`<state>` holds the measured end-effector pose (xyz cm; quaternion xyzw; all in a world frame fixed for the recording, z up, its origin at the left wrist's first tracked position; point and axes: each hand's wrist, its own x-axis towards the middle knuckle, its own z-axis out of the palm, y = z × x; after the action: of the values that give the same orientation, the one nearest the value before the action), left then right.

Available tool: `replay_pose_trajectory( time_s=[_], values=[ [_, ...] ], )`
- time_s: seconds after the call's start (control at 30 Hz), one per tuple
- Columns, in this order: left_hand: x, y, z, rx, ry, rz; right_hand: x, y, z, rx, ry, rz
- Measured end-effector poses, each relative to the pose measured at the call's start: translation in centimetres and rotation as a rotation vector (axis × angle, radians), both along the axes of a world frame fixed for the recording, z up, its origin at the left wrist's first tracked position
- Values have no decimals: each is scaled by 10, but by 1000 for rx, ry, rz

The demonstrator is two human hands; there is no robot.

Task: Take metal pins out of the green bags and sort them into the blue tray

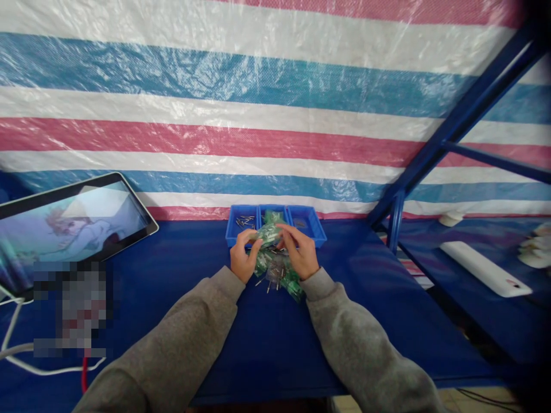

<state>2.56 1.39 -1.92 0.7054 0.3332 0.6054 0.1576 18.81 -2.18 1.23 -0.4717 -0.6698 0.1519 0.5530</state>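
My left hand (244,256) is closed on the left end of a small green-and-clear plastic bag (269,234). At the bag's right end is my right hand (302,252), its thumb and fingers pinched together; what lies between them is too small to make out. Below both hands, a pile of green plastic bags (293,285) and thin metal pins (275,272) lies on the blue table. Just behind stands a blue three-compartment tray (319,228), with metal pins in its left compartment, green plastic in the middle and a few small pieces in the right.
A tablet (73,221) leans at the left, with white cables (43,371) in front. A blue metal frame (424,166) rises at the right. Beyond it, a long white object (484,268) lies on another blue surface. A striped sheet (275,137) hangs behind.
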Motion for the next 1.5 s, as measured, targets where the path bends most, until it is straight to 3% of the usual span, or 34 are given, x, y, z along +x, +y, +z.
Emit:
replay_pose_trajectory(
  time_s=[0.2,0.43,0.67,0.9,1.03,1.33,1.5],
  values=[
    [0,0,-1,-51,-8,-60,-2,-2,2,50,-94,74],
    [-6,-6,14,-7,110,-139,-2,-1,2,101,-125,-22],
    [-4,-3,15,96,133,-49,-2,1,0,52,-130,-25],
    [0,-4,6,73,84,21,-4,0,-2,-7,-43,-50],
    [0,-5,5,73,29,44,-3,-3,1,-22,-41,5],
    [-3,-5,7,-20,19,-16,-2,-3,2,119,-137,60],
    [-6,-8,14,17,96,-103,-1,-1,0,103,-120,0]
  ],
)
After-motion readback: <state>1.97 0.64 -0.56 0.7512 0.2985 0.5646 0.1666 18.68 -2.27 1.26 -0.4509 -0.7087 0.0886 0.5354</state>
